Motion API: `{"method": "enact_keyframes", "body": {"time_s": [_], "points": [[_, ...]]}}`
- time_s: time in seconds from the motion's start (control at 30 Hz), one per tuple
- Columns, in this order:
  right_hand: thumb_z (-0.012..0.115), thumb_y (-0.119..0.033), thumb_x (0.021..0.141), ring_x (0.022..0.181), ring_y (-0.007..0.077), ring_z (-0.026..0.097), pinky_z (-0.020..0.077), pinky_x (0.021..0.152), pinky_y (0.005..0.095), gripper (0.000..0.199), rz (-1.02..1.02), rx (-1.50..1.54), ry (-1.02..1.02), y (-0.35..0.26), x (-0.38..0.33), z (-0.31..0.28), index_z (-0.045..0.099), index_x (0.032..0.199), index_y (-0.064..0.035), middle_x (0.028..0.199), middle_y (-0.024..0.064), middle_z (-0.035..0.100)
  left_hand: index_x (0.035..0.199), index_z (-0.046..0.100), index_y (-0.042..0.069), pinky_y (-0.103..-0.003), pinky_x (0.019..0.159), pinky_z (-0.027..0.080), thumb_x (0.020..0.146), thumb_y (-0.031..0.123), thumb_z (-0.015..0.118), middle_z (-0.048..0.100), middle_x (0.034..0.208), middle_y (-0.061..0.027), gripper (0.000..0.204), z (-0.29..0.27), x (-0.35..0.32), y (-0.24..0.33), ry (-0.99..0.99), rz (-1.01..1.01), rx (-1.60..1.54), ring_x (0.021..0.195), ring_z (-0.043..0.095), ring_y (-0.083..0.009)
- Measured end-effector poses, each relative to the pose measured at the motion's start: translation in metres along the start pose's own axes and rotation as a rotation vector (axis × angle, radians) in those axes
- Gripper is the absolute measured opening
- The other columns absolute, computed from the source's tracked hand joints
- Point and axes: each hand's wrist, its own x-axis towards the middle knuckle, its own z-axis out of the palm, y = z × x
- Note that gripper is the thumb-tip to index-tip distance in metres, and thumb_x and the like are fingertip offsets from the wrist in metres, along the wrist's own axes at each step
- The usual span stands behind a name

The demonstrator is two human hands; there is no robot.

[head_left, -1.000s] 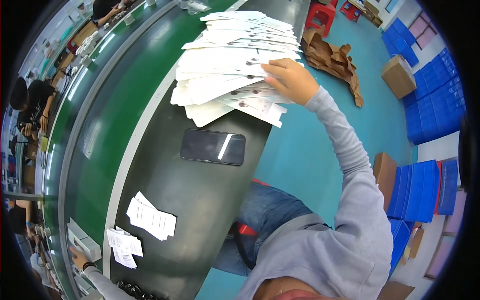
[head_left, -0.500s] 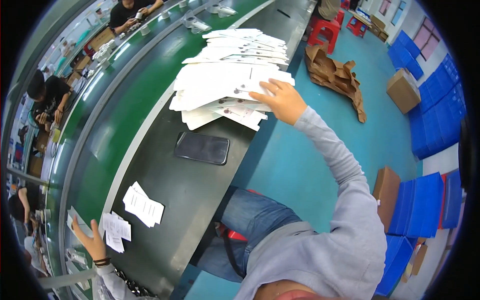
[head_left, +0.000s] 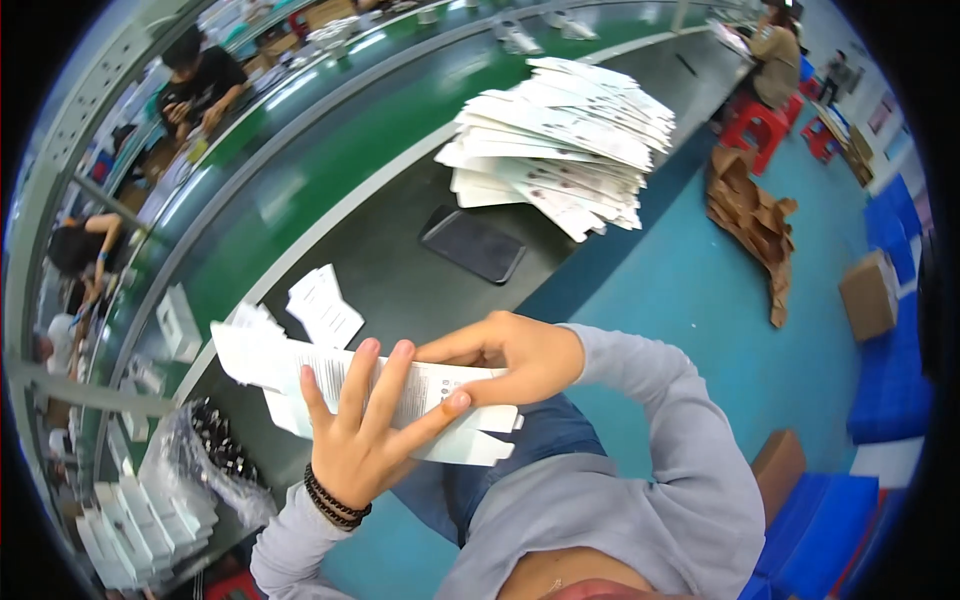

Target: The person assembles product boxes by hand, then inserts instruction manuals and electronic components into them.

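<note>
Right hand [head_left: 530, 356] moved off stack [head_left: 560, 140], clamped on carton [head_left: 425, 388], left hand [head_left: 358, 440] spread atop, its middle partly hidden

On the dark table [head_left: 398, 272], a black phone [head_left: 473, 245], flat, screen dark. Along the table's left side, a green conveyor belt [head_left: 335, 178]. Beyond that, far left, a co-worker [head_left: 205, 85] in black, head bent. On the blue-green floor [head_left: 640, 300] to the right, crumpled brown paper [head_left: 750, 222]; farther off, a red stool [head_left: 752, 135] under a seated person [head_left: 778, 65]. Far right, a cardboard box [head_left: 868, 298]; near right, blue crates [head_left: 815, 525].
</note>
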Motion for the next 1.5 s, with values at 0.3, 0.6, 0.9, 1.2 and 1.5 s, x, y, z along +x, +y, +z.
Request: {"method": "enact_keyframes", "body": {"time_s": [0.3,0.6,0.9,1.2,1.5], "points": [[0.054,-0.019,0.088,0.100,0.0116,0.052,0.0426,0.085,0.0259,0.055,0.230,0.633,-0.401,0.069,-0.008,0.025,0.032,0.135,0.0023,0.117,0.0095,0.054,0.129,0.037,0.017,-0.063,0.090,0.024,0.040,0.040,0.080,0.035,0.129,-0.0238,0.102,-0.010,-0.059,0.021,-0.044,-0.343,-0.673,0.113,0.038,-0.0440],[0.054,-0.014,0.085,0.089,0.0144,0.058,0.0443,0.079,0.0248,0.056,0.142,0.328,-0.434,0.078,0.010,0.033,0.033,0.135,0.0000,0.105,0.0103,0.061,0.130,0.040,0.010,-0.063,0.090,0.023,0.044,0.043,0.077,0.036,0.129,-0.0220,0.099,-0.006,-0.088,0.025,-0.051,-0.497,-0.811,0.114,0.038,-0.0410],[0.062,-0.009,0.074,0.080,0.0179,0.065,0.0502,0.071,0.0267,0.040,0.171,-0.194,-0.117,0.085,0.015,0.053,0.057,0.113,-0.0022,0.097,0.0158,0.065,0.130,0.045,0.027,-0.065,0.094,0.022,0.046,0.041,0.079,0.052,0.113,-0.0085,0.091,0.027,-0.094,0.036,-0.094,-0.546,-0.348,0.109,0.048,-0.0259],[0.069,-0.041,0.076,0.108,0.0214,0.052,0.0372,0.094,0.0344,0.072,-0.129,-0.259,-0.082,0.123,-0.001,0.107,0.040,0.128,-0.0007,0.119,0.0148,0.053,0.125,0.041,-0.001,-0.027,0.079,0.046,0.047,0.020,0.090,0.063,0.081,-0.0055,0.096,0.027,-0.083,0.029,0.404,-1.250,-1.013,0.089,0.057,-0.0129],[0.066,-0.019,0.081,0.102,0.0185,0.056,0.0438,0.086,0.0318,0.059,0.284,0.401,-0.162,0.136,0.022,0.082,0.036,0.129,-0.0002,0.111,0.0137,0.058,0.133,0.032,0.002,-0.037,0.098,0.032,0.059,0.027,0.083,0.039,0.131,-0.0103,0.092,0.083,-0.140,0.030,0.393,-0.784,-2.013,0.122,0.036,-0.0212]]}}
